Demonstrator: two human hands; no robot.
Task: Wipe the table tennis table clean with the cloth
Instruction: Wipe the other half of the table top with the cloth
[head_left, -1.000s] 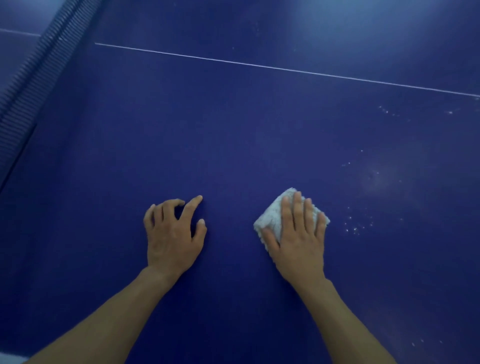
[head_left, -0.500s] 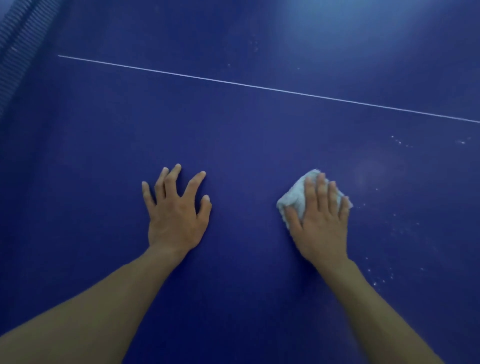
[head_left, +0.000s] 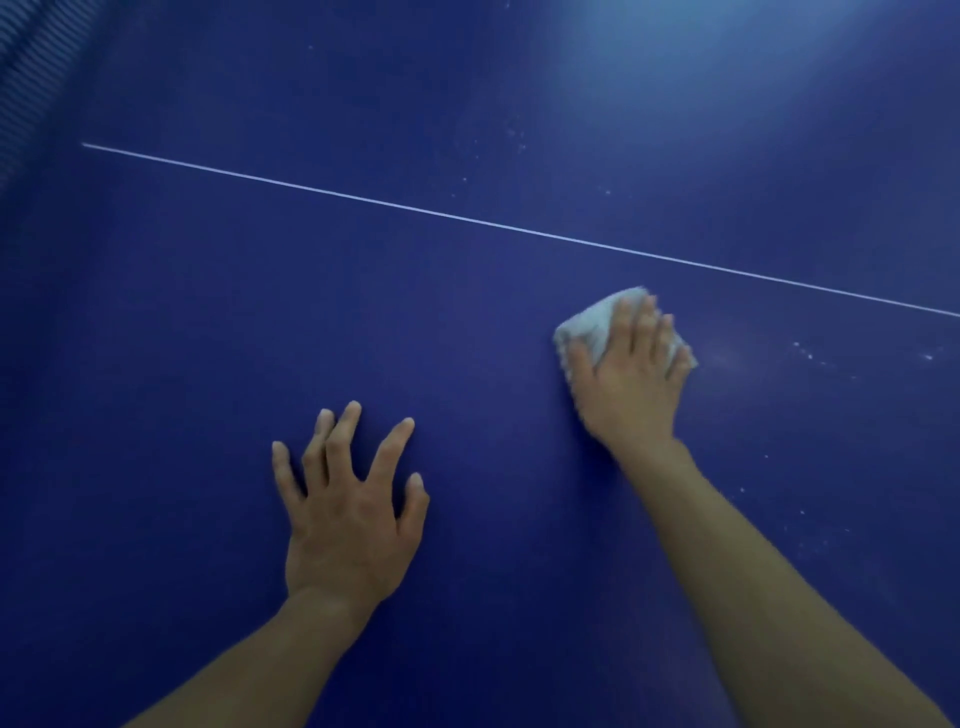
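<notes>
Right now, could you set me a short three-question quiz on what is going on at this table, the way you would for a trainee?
1. True or false: the left hand rests on the table with fingers spread, holding nothing.
2. What does the right hand press down on? A: a sponge. B: a pale cloth. C: a brush.
3. Fill in: the pale specks level with the cloth lie to its ____.

Key: 1 true. 2 B. 3 right.
</notes>
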